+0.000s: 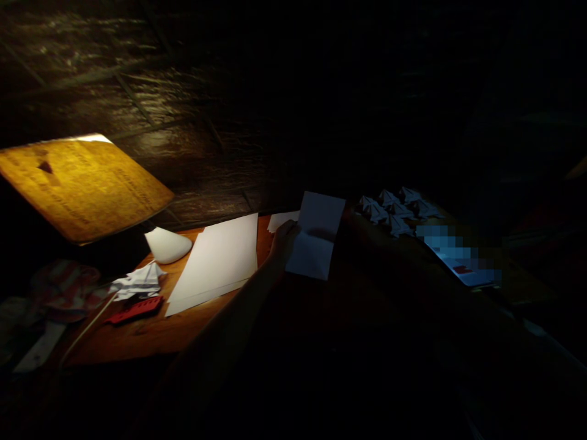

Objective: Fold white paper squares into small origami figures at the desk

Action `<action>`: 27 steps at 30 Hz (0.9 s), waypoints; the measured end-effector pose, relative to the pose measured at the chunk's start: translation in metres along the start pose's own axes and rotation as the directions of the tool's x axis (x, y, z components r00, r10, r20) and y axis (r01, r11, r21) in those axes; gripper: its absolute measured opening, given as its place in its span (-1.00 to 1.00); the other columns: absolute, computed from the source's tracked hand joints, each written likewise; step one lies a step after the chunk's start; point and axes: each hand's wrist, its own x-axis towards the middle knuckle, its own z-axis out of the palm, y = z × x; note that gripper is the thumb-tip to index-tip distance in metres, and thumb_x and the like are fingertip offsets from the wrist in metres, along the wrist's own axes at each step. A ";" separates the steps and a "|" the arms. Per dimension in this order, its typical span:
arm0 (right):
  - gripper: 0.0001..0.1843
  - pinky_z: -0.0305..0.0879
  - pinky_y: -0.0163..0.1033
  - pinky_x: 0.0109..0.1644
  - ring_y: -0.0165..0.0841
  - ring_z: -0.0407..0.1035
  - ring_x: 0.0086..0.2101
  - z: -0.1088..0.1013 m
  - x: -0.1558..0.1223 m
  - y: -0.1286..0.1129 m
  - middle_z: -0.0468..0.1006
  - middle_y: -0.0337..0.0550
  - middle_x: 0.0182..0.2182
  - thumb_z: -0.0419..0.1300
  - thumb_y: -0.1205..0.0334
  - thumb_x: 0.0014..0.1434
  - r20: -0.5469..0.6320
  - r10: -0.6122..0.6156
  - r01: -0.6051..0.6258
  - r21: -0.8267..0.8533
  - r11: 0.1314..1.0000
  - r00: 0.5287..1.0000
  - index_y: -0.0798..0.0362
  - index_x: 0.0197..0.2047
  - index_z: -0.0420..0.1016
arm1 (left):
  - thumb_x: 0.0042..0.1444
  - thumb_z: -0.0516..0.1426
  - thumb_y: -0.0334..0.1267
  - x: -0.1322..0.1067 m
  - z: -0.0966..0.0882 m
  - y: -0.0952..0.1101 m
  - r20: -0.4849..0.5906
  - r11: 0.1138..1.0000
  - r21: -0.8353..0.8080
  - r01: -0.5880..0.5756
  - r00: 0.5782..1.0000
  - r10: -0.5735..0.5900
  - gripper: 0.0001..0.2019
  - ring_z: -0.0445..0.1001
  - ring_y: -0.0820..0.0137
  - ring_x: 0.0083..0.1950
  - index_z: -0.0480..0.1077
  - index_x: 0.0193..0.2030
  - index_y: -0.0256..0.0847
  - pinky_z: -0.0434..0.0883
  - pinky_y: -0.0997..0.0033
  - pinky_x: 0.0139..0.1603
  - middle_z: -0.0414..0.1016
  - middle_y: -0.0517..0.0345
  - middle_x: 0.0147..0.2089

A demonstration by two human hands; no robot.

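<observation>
A white sheet of paper [312, 256] with a crease across its middle is held up above the table, tilted. My left hand [283, 239] is closed on its left edge. To the right of the sheet, my right hand [360, 225] is almost lost in the dark, near the paper's right edge; its fingers cannot be made out, nor whether it touches the paper. Several folded paper figures [397, 211] sit in a group beyond the right hand. A stack of white paper [220, 260] lies to the left of my left forearm.
A lamp with a yellow shade [87, 186] and white base [167, 245] stands at the left. Near it are a crumpled striped paper or cloth [140, 282], a red power strip [136, 310] and a cable. A lit phone [458, 260] lies right. Behind is a dark wall [151, 104].
</observation>
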 end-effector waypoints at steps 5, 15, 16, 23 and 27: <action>-0.69 0.40 -0.10 -0.09 -0.21 0.48 -0.23 -0.003 0.007 0.004 0.61 -0.11 -0.30 0.36 -0.05 0.03 -0.141 -0.004 -0.001 -0.037 0.999 0.990 0.02 -0.31 0.54 | -0.07 0.35 -0.09 -0.006 0.005 -0.002 0.189 0.990 -0.137 0.044 0.982 -0.018 -0.73 0.48 0.28 -0.26 0.41 -0.39 -0.19 0.42 0.30 -0.18 0.49 0.15 -0.39; -0.76 0.37 -0.13 -0.06 -0.23 0.49 -0.19 -0.006 0.007 0.011 0.64 -0.13 -0.22 0.31 0.06 0.09 0.011 -0.044 0.045 -0.258 0.965 0.999 0.02 -0.23 0.60 | -0.03 0.38 0.01 -0.005 0.008 -0.018 0.104 0.955 -0.272 0.114 0.991 -0.089 -0.62 0.55 0.08 -0.01 0.47 -0.21 -0.21 0.47 0.12 -0.02 0.61 0.05 -0.27; -0.74 0.38 -0.12 -0.05 -0.21 0.50 -0.17 -0.006 0.007 0.012 0.64 -0.12 -0.19 0.34 0.06 0.08 0.029 -0.041 0.046 -0.241 0.969 0.999 0.02 -0.20 0.59 | -0.05 0.39 0.02 -0.005 0.008 -0.018 0.103 0.954 -0.279 0.112 0.991 -0.086 -0.60 0.55 0.07 0.01 0.47 -0.20 -0.21 0.48 0.11 -0.01 0.62 0.03 -0.26; -0.72 0.37 -0.08 -0.04 -0.17 0.50 -0.15 -0.010 0.006 0.017 0.64 -0.10 -0.16 0.35 0.08 0.11 0.072 -0.115 0.134 -0.386 0.912 0.991 0.00 -0.13 0.55 | -0.09 0.41 0.05 -0.007 0.011 -0.013 0.134 0.939 -0.309 0.151 0.984 -0.114 -0.57 0.54 0.02 0.07 0.48 -0.20 -0.20 0.49 0.06 0.02 0.64 -0.02 -0.20; -0.68 0.33 -0.15 -0.12 -0.20 0.49 -0.20 -0.006 0.001 0.006 0.63 -0.08 -0.14 0.33 0.13 0.11 0.073 -0.156 0.171 -0.510 0.843 0.985 0.03 -0.07 0.54 | -0.17 0.44 0.06 -0.007 0.012 -0.011 0.154 0.916 -0.362 0.175 0.980 -0.126 -0.52 0.55 -0.04 0.08 0.48 -0.23 -0.21 0.50 0.04 0.01 0.64 -0.04 -0.20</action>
